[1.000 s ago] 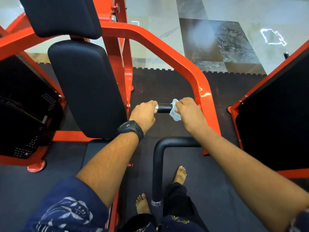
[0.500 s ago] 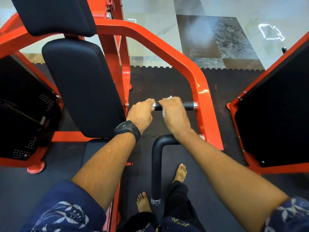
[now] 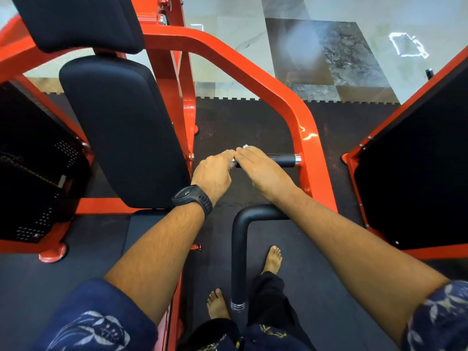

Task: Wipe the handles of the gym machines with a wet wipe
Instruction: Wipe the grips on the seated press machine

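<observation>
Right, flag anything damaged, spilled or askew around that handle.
Nothing stands out. The handle sits straight and intact in the red frame, the mat below shows no spill, and the wet wipe shows only as a white scrap at the handle's left end.

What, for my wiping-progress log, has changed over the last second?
The right hand, holding the white wet wipe, slid leftward along the black cylindrical handle, from its end by the red metal frame to beside the left hand. The left hand stayed gripping the handle's left end.
</observation>
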Tool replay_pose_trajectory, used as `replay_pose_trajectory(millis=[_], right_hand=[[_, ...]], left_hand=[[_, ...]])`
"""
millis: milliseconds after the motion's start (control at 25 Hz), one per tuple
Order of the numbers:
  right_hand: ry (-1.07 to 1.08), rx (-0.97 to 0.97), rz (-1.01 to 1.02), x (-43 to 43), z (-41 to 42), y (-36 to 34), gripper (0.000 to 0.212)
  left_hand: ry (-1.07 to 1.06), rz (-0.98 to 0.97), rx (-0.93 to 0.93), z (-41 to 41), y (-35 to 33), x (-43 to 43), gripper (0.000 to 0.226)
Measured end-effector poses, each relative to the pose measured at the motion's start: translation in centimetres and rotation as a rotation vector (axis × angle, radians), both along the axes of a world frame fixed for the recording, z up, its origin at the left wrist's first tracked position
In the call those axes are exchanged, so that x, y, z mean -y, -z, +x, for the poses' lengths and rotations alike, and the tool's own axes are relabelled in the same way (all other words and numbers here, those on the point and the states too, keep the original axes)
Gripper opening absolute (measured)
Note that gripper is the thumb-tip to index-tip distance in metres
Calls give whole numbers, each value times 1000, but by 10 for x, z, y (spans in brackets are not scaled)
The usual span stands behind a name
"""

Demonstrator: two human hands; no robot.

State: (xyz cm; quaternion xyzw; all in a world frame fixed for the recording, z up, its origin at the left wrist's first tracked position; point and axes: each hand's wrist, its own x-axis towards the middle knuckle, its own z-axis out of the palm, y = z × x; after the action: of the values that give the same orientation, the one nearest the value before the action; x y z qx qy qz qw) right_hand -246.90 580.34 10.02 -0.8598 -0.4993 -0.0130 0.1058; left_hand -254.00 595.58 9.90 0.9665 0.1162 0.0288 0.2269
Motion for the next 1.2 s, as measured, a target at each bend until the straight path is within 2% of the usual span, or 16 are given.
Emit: replay_pose_trajectory(millis=[40,120,200,240,320,400,520,560,680,800,880,920,1000,1080,1120,1200], right_hand=[[-1,-24,-21,0,4,-4,44],[132,-103,-100,3,8,-17,15],[298,-109,-107,-4,7,-23,17],[308,-83,-90,-12,-1,-25,14],[188,-25,-117,-13,-3,-21,7],[170,-56,-130,6,11,-23,8],[431,-47,-81,39,25,-14,20],[434,6,-83,38,17,-11,26],[274,119,-48,41,6,10,32],[420,59,-3,44,6,8,27],[426,127,-135,23,-11,10,37],[366,198,-170,13,-13,13,42],[203,97,-97,11,3,3,36],[340,15,-150,21,16,-11,24],[439,38,-152,26,15,-12,24],[476,138,-126,26,0,-5,35]], left_hand=[[-3,-5,1,-1,-1,1,22],[10,36,-11,-1,-2,2,13],[13,72,-24,1,-3,1,3],[13,78,-27,1,-4,2,4],[12,81,-28,1,-4,3,5],[9,89,-36,1,-5,3,6],[-1,75,-32,0,-4,3,3],[-8,73,-26,1,-3,2,3],[4,90,-22,3,-1,2,2],[1,113,-17,2,0,1,3],[-7,105,2,2,2,1,3],[-1,106,8,2,2,3,3],[13,111,7,2,2,3,4],[6,92,0,2,3,3,5],[-1,84,3,1,4,2,5],[-4,82,10,2,4,1,5]])
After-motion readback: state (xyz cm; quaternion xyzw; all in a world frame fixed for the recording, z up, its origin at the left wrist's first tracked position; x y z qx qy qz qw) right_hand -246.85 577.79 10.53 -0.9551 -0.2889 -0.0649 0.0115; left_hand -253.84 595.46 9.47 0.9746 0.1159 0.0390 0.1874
